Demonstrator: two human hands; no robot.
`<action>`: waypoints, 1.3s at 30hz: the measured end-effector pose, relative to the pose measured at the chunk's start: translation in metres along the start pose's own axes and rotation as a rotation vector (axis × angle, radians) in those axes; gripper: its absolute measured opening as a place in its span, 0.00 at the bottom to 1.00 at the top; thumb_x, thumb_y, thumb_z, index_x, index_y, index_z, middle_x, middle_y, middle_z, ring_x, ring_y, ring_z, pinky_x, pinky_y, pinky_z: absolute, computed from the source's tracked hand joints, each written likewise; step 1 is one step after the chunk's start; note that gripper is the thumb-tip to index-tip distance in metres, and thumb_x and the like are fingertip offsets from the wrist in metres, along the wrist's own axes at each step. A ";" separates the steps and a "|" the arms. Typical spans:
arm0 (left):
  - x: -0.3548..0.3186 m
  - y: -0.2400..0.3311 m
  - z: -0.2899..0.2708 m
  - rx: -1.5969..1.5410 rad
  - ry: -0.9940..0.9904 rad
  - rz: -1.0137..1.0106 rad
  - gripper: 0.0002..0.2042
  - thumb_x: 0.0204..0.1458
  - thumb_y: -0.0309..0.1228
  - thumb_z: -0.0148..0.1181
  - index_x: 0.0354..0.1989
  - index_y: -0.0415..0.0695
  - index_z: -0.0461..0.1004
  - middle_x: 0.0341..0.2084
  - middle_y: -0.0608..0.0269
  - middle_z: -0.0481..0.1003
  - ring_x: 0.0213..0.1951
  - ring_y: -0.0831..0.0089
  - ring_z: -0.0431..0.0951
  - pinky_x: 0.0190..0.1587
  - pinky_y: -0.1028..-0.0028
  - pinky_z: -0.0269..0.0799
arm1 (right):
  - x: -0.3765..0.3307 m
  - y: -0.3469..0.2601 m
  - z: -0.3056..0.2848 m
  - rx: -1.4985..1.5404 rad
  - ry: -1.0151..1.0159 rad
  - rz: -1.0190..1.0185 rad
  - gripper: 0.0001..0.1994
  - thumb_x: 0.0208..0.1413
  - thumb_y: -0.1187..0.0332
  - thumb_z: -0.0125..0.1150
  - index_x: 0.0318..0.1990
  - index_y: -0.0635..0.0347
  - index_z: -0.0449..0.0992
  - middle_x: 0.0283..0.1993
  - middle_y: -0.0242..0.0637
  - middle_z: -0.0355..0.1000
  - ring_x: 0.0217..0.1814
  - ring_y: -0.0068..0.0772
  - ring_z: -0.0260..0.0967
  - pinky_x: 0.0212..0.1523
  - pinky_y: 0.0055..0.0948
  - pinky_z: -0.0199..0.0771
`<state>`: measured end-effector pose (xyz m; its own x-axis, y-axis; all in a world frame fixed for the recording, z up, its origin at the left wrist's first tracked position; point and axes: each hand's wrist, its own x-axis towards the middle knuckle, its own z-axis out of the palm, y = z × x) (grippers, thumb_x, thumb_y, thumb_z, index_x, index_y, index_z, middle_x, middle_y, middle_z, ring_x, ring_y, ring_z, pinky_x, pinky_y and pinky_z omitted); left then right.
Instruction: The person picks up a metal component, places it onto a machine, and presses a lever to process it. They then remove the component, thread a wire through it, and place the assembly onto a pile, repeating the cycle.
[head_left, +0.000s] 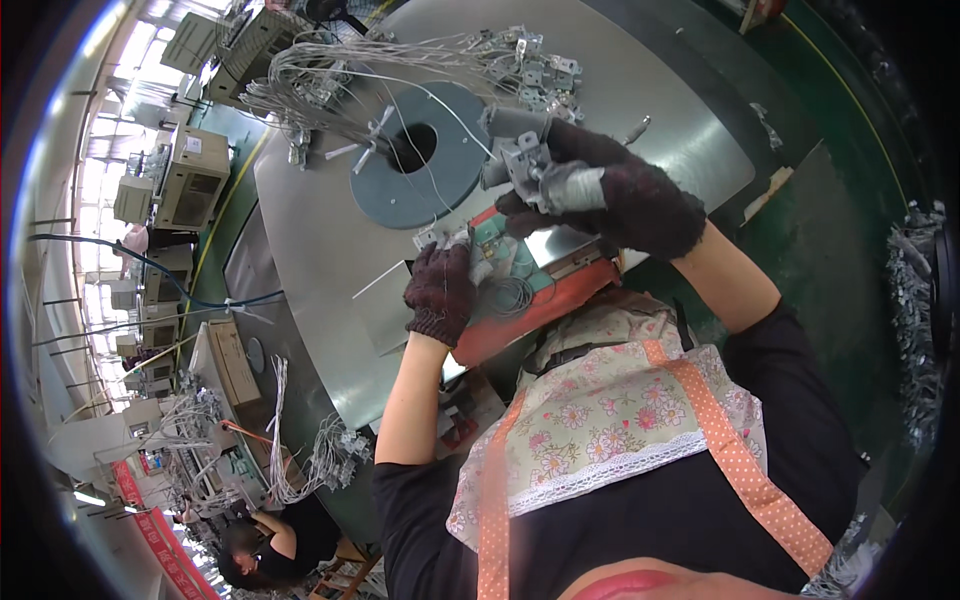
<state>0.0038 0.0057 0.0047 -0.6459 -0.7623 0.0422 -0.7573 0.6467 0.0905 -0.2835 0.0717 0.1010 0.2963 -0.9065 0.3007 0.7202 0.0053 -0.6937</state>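
Observation:
Both of my hands wear dark knitted gloves. My right hand [640,200] is raised over the bench, its fingers closed around a grey metal bracket [523,160]; pale tape wraps some of the fingers. My left hand [442,285] is lower and to the left, with bent fingers pinching a small silvery metal part [428,238] that has a thin wire on it. Between the hands lies a greenish fixture [495,240] on a red-orange base [525,320], partly covered by my fingers. A small coil of thin wire [508,296] sits on that base.
Past my hands, a round grey disc [376,190] with a central hole lies on the metal bench [310,230]. Bundled cables with metal ends [330,65] spread over its far side. Another person [280,540] works at lower left. Tangled metal pieces [915,320] are at far right.

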 end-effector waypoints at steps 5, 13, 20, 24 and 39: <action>0.004 0.001 0.003 0.020 -0.016 -0.001 0.31 0.51 0.47 0.67 0.61 0.43 0.73 0.53 0.48 0.78 0.59 0.52 0.76 0.68 0.55 0.64 | -0.001 -0.007 0.013 -0.089 0.111 0.104 0.38 0.59 0.74 0.60 0.77 0.59 0.52 0.62 0.46 0.71 0.62 0.40 0.73 0.63 0.43 0.76; 0.001 0.003 -0.002 -0.048 0.094 0.031 0.30 0.53 0.47 0.65 0.61 0.42 0.73 0.52 0.48 0.79 0.56 0.49 0.77 0.65 0.54 0.66 | -0.013 -0.003 0.011 -0.180 0.319 0.046 0.28 0.63 0.67 0.63 0.68 0.59 0.64 0.59 0.43 0.73 0.53 0.34 0.76 0.54 0.34 0.81; 0.001 0.001 -0.005 -0.114 0.134 0.069 0.28 0.53 0.46 0.66 0.58 0.42 0.74 0.49 0.49 0.80 0.55 0.50 0.78 0.62 0.55 0.68 | -0.028 0.007 -0.016 0.453 0.095 0.221 0.38 0.57 0.54 0.68 0.70 0.62 0.59 0.59 0.53 0.70 0.51 0.38 0.76 0.43 0.34 0.83; 0.000 -0.002 -0.012 -0.272 0.186 0.129 0.27 0.53 0.47 0.67 0.56 0.44 0.75 0.47 0.50 0.80 0.53 0.51 0.79 0.58 0.56 0.71 | -0.016 0.014 -0.007 -0.082 0.178 0.158 0.34 0.44 0.57 0.77 0.56 0.64 0.68 0.45 0.51 0.76 0.41 0.45 0.80 0.31 0.36 0.85; 0.076 -0.108 -0.007 0.199 -0.203 -0.338 0.13 0.54 0.39 0.60 0.45 0.51 0.82 0.47 0.50 0.79 0.49 0.49 0.81 0.51 0.52 0.76 | 0.054 0.098 -0.011 -1.811 -0.390 -0.046 0.18 0.44 0.73 0.67 0.46 0.57 0.75 0.40 0.45 0.73 0.44 0.50 0.75 0.45 0.45 0.77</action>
<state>0.0368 -0.1220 0.0050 -0.3496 -0.9240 -0.1547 -0.9203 0.3697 -0.1281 -0.2038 0.0186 0.0421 0.5975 -0.7550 0.2701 -0.6594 -0.6543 -0.3702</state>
